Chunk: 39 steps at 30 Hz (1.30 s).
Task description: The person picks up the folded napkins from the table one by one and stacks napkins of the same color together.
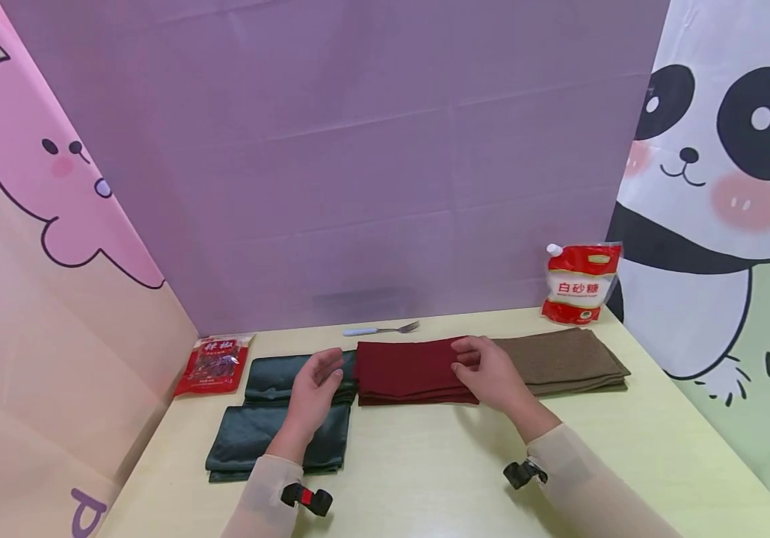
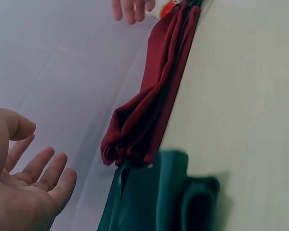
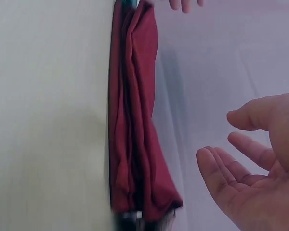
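A folded dark red cloth (image 1: 412, 370) lies on the table between the two hands. My left hand (image 1: 315, 388) hovers over the dark green folded cloths near the red cloth's left end, its fingers loosely bent around nothing. Above the red cloth's right end is my right hand (image 1: 489, 373), also holding nothing, thumb and fingers apart. In the left wrist view the left hand (image 2: 29, 178) is apart from the red cloth (image 2: 149, 91). The right wrist view has the right hand (image 3: 255, 163) clear of the red cloth's layered edge (image 3: 135, 115).
Two dark green folded cloths (image 1: 277, 441) lie at the left, one behind the other. Brown folded cloths (image 1: 560, 359) lie at the right. A fork (image 1: 381, 329) rests behind the red cloth. A red packet (image 1: 214, 365) lies back left; a sugar pouch (image 1: 581, 284) stands back right.
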Each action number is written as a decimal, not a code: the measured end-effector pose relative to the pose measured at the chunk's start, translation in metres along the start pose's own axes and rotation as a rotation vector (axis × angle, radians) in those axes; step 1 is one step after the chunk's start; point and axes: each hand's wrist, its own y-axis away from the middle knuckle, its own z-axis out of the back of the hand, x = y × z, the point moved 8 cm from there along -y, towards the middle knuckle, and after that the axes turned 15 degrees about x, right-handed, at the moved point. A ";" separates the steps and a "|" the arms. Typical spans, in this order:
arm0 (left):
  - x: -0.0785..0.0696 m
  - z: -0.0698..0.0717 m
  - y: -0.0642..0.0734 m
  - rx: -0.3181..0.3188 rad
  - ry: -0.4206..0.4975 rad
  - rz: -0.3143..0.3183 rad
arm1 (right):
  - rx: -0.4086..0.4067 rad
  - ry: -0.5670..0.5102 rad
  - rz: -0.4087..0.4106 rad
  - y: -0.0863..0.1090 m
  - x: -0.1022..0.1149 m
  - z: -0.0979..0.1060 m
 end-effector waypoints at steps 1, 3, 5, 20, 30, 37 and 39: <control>-0.001 0.002 0.003 -0.002 -0.009 -0.003 | 0.007 -0.018 -0.001 0.000 0.003 -0.003; -0.003 0.007 0.010 -0.008 -0.027 -0.007 | 0.020 -0.056 0.004 0.001 0.010 -0.010; -0.005 0.012 0.016 -0.024 -0.050 -0.014 | 0.032 -0.092 0.012 0.001 0.017 -0.016; -0.006 0.045 0.054 -0.066 -0.127 0.006 | 0.095 -0.212 0.077 -0.006 0.048 -0.061; 0.001 0.080 0.075 -0.106 -0.237 0.065 | 0.143 -0.222 0.088 -0.010 0.057 -0.095; 0.014 0.104 0.085 -0.147 -0.235 0.137 | 0.174 -0.239 0.085 -0.015 0.064 -0.115; 0.019 0.110 0.089 -0.151 -0.235 0.160 | 0.186 -0.237 0.090 -0.016 0.066 -0.120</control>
